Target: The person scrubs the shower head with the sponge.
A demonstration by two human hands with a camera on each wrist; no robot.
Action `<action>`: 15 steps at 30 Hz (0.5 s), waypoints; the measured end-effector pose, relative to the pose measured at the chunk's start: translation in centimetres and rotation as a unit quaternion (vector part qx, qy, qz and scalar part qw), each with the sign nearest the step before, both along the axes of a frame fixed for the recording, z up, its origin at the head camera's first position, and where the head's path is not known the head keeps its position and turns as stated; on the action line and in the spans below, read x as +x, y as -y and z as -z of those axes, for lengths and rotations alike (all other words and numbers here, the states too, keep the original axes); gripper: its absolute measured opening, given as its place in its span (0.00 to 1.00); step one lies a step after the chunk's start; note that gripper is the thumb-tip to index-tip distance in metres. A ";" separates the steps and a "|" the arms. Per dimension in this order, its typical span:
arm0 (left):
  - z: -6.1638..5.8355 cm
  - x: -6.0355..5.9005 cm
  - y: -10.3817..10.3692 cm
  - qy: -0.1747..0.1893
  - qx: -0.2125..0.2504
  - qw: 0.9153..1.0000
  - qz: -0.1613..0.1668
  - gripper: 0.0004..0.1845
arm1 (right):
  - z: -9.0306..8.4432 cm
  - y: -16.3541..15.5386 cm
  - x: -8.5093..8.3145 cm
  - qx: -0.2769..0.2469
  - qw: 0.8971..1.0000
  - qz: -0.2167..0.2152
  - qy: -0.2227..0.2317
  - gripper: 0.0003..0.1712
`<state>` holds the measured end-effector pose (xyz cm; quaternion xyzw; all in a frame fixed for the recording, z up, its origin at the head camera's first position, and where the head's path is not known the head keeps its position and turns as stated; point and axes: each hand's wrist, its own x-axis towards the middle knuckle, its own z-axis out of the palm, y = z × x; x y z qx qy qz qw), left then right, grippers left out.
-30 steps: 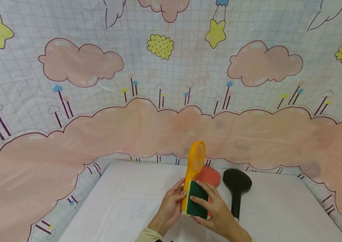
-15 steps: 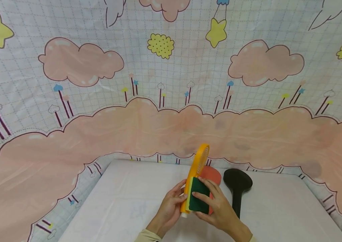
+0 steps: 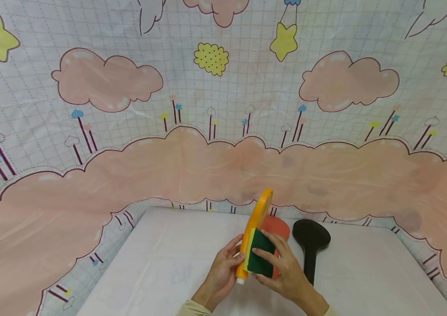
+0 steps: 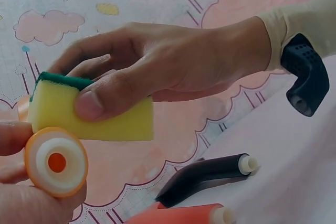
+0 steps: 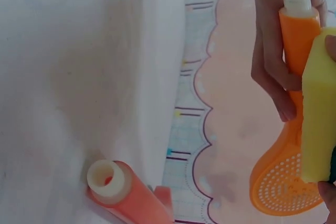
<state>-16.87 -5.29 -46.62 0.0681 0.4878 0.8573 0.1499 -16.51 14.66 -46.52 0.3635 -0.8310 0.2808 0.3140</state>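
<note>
My left hand (image 3: pixel 223 267) grips the handle of an orange shower head (image 3: pixel 255 221) just above the table. Its perforated head points up and away, tilted to the right, and a white connector tips the lower end. A yellow sponge with a green scouring side (image 3: pixel 262 254) is pinched between the fingers and thumb of my right hand (image 3: pixel 286 272). The sponge's yellow side lies against the handle in the head view. The left wrist view shows the right thumb on the yellow foam (image 4: pixel 121 119). In the right wrist view, the spray face (image 5: pixel 286 184) is partly hidden by the sponge.
On the white table (image 3: pixel 156 254) lie a red shower head (image 3: pixel 277 226), partly behind the sponge and right hand, and a black shower head (image 3: pixel 311 235) to its right. A patterned cloth (image 3: pixel 136 175) rises behind the table.
The orange shower head has turned so its spray face shows more edge-on, and it leans further right. The sponge has shifted slightly up and right along the handle, baring the white connector.
</note>
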 end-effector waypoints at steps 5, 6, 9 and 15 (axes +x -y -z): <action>-0.3 -0.1 0.1 -0.005 -0.019 1.000 -0.011 0.32 | 0.3 0.1 0.4 -0.002 1.000 -0.018 0.006 0.30; -0.3 -0.1 0.1 -0.006 -0.024 1.000 -0.014 0.32 | 0.3 0.1 0.5 0.001 1.000 -0.021 0.008 0.30; -0.4 -0.1 0.2 -0.012 -0.035 0.999 -0.024 0.33 | 0.2 0.1 0.7 0.007 0.999 -0.028 0.016 0.30; -0.3 -0.2 0.4 -0.028 -0.071 0.996 -0.056 0.34 | 0.1 -0.4 0.9 0.013 1.000 -0.013 0.014 0.32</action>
